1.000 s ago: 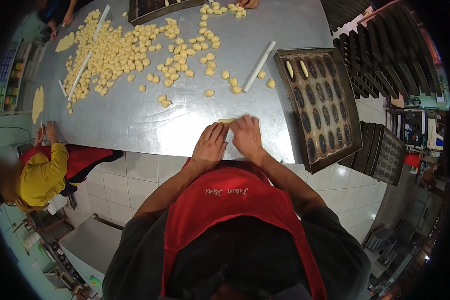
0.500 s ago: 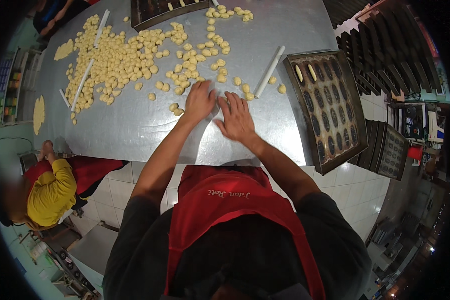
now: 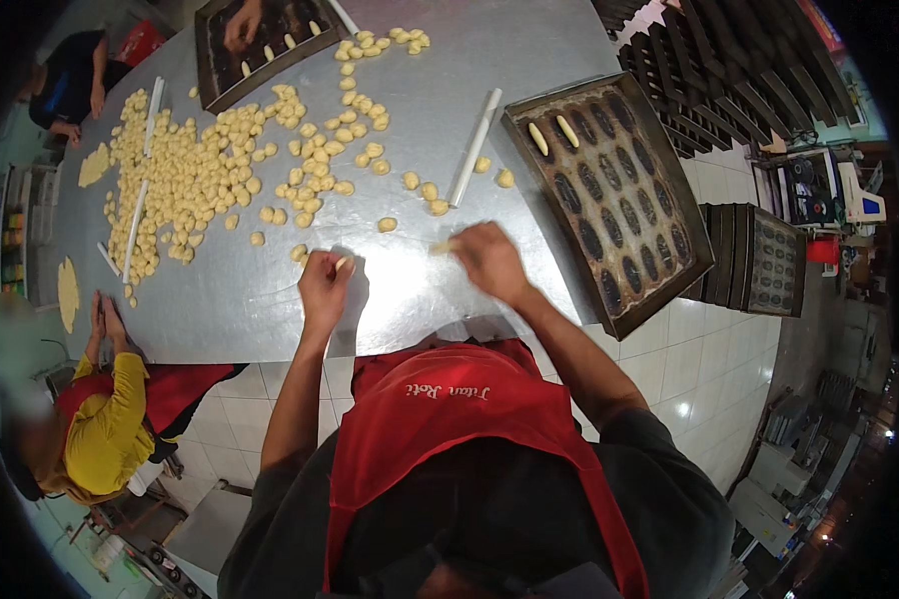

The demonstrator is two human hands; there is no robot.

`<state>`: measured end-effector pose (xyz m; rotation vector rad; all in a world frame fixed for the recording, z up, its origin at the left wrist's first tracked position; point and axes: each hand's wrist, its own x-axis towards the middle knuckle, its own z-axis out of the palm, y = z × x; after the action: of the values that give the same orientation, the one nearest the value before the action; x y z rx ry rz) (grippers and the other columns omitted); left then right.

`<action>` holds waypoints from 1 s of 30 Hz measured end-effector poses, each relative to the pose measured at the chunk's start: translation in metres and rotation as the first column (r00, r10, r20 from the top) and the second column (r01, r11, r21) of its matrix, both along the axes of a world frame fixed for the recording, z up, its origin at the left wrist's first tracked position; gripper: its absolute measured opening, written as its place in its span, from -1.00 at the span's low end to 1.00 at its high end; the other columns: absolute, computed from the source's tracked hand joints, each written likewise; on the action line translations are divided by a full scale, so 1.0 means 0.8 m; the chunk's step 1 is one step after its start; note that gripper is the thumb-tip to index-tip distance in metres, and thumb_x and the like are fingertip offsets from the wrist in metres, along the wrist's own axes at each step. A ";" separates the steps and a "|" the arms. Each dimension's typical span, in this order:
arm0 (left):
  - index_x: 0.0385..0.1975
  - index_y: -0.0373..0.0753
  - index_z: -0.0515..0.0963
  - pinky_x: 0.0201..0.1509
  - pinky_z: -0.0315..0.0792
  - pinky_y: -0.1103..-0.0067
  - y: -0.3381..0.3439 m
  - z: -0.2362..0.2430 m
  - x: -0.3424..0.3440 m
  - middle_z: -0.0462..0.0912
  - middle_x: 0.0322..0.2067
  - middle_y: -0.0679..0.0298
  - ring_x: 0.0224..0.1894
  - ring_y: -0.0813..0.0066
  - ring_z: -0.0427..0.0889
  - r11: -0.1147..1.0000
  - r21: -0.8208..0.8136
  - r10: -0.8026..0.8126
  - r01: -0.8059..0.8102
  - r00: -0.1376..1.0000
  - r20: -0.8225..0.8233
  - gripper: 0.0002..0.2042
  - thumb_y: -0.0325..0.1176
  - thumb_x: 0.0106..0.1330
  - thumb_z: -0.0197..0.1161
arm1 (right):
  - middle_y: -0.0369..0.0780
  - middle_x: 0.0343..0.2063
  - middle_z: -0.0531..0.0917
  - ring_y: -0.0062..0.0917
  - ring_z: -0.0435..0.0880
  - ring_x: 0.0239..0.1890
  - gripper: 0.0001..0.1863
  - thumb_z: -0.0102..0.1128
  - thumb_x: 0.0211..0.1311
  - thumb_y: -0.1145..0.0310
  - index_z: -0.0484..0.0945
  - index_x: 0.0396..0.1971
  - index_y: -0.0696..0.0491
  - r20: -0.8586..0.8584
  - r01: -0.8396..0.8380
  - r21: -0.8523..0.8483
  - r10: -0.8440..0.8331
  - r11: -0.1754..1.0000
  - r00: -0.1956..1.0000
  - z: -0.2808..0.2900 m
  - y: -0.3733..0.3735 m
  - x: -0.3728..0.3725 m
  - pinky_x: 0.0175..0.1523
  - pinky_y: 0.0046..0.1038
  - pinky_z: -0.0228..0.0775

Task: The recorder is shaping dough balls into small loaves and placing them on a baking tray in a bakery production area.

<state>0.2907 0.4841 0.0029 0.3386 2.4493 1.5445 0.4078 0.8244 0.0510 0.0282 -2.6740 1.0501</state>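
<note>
My left hand (image 3: 323, 288) is closed in a pinch, with the tip of a pale dough piece (image 3: 344, 263) showing between thumb and finger. To the right, my right hand (image 3: 491, 262) pinches another dough piece (image 3: 443, 247), slightly smeared by motion. Both hands are just above the steel table (image 3: 410, 304), apart from each other. Loose dough balls, such as one (image 3: 387, 225) beyond my hands, lie nearby. On my right stands a dark baking tray (image 3: 609, 321) with oval hollows; two dough sticks (image 3: 568, 132) lie in its far left corner.
A white rod (image 3: 476, 148) lies left of the tray. A large heap of dough balls (image 3: 205, 165) covers the left side, with flat dough pieces (image 3: 68, 295) beside it. Another person's hand (image 3: 242, 25) is over the far tray (image 3: 270, 82). A person in yellow (image 3: 110, 429) works at left.
My hands, earlier close together and flat on the table, have moved apart and now each pinch a dough piece. A person's hand has appeared over the far tray. The whole view has shifted.
</note>
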 end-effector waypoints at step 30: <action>0.45 -0.17 0.58 0.58 0.30 0.04 0.126 0.076 0.135 0.29 0.61 -0.09 0.61 -0.17 0.28 0.836 -0.546 -0.352 0.049 0.812 -0.466 -0.50 -0.26 0.53 0.26 | -0.06 -0.08 0.70 -0.08 0.68 0.00 -0.69 0.31 0.38 0.45 0.69 0.09 0.07 -0.070 0.126 0.180 -0.115 0.976 0.991 0.016 0.028 -0.073 0.09 -0.07 0.54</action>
<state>0.3988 0.5848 0.0633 1.0312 2.9881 0.6970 0.3498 0.8471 0.0642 -0.0653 -2.6724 0.7524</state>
